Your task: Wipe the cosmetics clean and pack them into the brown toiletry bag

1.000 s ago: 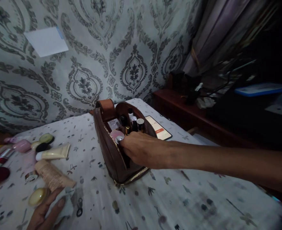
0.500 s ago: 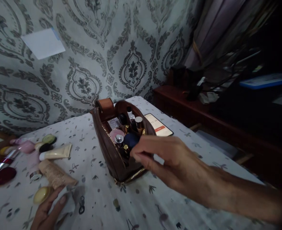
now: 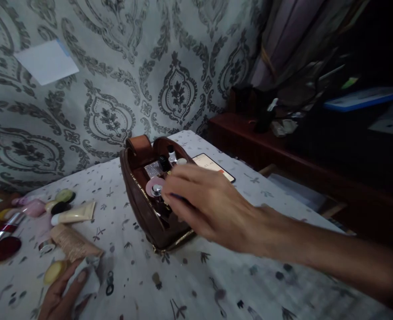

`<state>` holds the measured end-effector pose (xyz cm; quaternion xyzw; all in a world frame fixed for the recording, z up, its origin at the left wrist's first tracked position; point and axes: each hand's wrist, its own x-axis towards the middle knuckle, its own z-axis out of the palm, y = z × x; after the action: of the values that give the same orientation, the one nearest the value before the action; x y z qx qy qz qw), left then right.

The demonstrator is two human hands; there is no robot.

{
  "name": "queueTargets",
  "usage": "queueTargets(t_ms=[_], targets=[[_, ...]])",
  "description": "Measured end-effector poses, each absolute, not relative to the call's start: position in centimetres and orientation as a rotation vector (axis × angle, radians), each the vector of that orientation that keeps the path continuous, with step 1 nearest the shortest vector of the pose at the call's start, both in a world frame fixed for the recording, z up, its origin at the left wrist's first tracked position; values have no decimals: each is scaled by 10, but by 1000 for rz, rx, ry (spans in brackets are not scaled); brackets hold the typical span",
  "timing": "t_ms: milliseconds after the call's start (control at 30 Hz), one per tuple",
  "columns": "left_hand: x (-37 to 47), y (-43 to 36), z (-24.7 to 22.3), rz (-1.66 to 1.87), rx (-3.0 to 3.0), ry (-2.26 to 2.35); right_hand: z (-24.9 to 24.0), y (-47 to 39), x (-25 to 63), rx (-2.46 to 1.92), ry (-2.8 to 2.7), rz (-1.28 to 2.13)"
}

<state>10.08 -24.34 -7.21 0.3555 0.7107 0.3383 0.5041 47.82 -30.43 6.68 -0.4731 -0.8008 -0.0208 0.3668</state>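
Note:
An unzipped brown toiletry bag [image 3: 138, 222] stands on the patterned sheet, packed with small cosmetics. My right hand [image 3: 210, 200] reaches over its right side with fingers curled, covering part of the contents. A dark blue edge [image 3: 183, 198] shows between thumb and fingers; the rest of that thing is hidden. Beside the fingertips are a silver-capped bottle [image 3: 157, 190] and a pink round item [image 3: 150, 184]. A white-and-black bottle [image 3: 171, 155] stands behind. At lower left my left hand [image 3: 61, 289] is closed on a crumpled white tissue [image 3: 91, 275], next to a beige tube [image 3: 74, 242].
Cosmetics lie at left, among them a cream tube [image 3: 74, 213], a yellow round item [image 3: 54, 271] and a dark red round item [image 3: 5, 250]. A lit phone [image 3: 213, 166] lies behind the bag. A reddish wooden ledge [image 3: 230, 129] runs beyond the sheet's right edge.
My right hand has moved left and further over the bag, hiding more of its contents and most of the dark blue thing. My left hand keeps the tissue. The view has shifted slightly.

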Motion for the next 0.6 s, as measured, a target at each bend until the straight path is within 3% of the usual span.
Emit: queueTargets(t_ms=[167,300,600], targets=[[101,-242,-75,785,866,1736,92,-248,472,-1226,-2544,67],[100,-244,-76,786,963,1765,100,-222,462,-1285,-2828,351],[107,-246,-70,770,903,1703,76,-202,443,-1157,-3099,537]])
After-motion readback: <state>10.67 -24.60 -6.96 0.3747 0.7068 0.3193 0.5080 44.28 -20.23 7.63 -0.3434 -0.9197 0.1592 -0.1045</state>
